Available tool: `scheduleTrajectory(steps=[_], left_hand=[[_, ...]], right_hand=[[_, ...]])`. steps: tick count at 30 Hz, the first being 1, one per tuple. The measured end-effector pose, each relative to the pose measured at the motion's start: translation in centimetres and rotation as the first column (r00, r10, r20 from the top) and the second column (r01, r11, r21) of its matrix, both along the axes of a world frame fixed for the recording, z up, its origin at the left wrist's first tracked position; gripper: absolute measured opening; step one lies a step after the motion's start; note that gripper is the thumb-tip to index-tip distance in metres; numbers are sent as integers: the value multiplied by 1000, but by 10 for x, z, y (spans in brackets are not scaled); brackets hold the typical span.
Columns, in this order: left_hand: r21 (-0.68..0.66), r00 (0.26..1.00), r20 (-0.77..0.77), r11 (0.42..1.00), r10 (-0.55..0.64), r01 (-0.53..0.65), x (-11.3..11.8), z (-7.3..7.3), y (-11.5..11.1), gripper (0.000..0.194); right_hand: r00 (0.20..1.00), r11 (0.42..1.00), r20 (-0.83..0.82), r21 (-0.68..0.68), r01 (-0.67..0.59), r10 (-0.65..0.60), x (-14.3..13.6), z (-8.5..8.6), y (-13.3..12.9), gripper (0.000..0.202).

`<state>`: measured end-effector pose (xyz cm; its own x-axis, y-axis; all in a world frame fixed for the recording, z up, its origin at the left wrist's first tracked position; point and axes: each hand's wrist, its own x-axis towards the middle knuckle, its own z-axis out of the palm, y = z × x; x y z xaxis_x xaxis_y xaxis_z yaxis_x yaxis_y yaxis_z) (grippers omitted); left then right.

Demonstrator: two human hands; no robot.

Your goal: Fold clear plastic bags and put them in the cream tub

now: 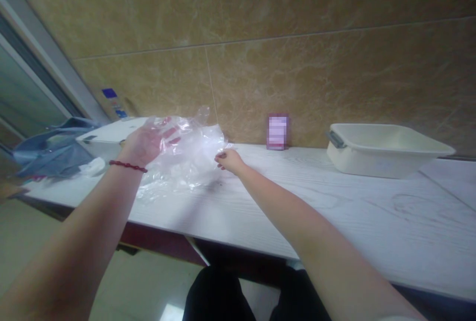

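Note:
A heap of crumpled clear plastic bag (189, 157) lies on the white wood-grain table, left of the middle. My left hand (148, 137), with a red bracelet at the wrist, reaches into or behind the thin film. Its fingers are spread and show through the plastic. At the heap's right side my right hand (228, 160) is closed in a pinch at the edge of the film. Glare and folds hide how the plastic is layered and whether anything lies under it.
Behind my left hand sits a white box (111, 130), with blue-grey plastic bags (55, 147) beside it. A cream tub (386, 157) stands on the right of the table (297, 187). A blurred-out card (277, 132) leans against the tiled wall. Another person's hand (11, 189) shows at the left edge.

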<state>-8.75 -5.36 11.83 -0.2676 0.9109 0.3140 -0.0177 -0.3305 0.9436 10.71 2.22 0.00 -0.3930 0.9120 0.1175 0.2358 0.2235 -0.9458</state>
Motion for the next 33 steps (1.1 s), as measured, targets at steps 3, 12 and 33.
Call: scheduleTrajectory(steps=[3,12,33], left_hand=[[89,949,213,972,-231,217,-8,-5,1,9],[114,890,277,932,-363,345,15,4,-14,17],[-21,705,546,834,-452,551,88,-25,-31,29]], right_hand=[[998,994,-8,-90,55,-56,0,-8,1,11],[898,904,263,347,252,-351,29,7,-1,58],[943,411,25,904,120,-331,130,64,-103,12]])
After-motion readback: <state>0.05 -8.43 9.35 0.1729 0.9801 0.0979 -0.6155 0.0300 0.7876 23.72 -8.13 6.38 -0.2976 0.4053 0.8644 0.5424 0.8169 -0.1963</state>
